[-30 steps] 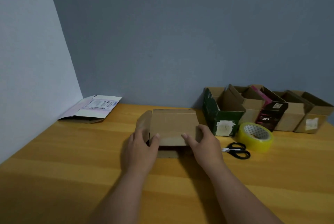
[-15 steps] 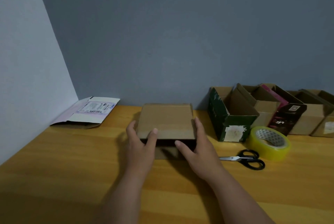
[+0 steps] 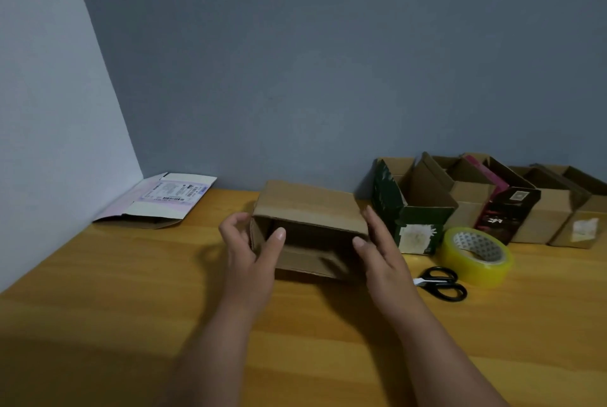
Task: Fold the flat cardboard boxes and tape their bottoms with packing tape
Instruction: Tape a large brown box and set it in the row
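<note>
— Cardboard box (image 3: 308,209): position?
— Opened up on the table (image 3: 98,291), open side facing the person, between both hands.
— Grip?
— Left hand (image 3: 249,242) curls round its left edge; right hand (image 3: 377,245) lies straight-fingered against its right side.
— Beyond the right hand?
— Scissors (image 3: 441,281), tape roll (image 3: 476,255), folded boxes (image 3: 414,206).
</note>
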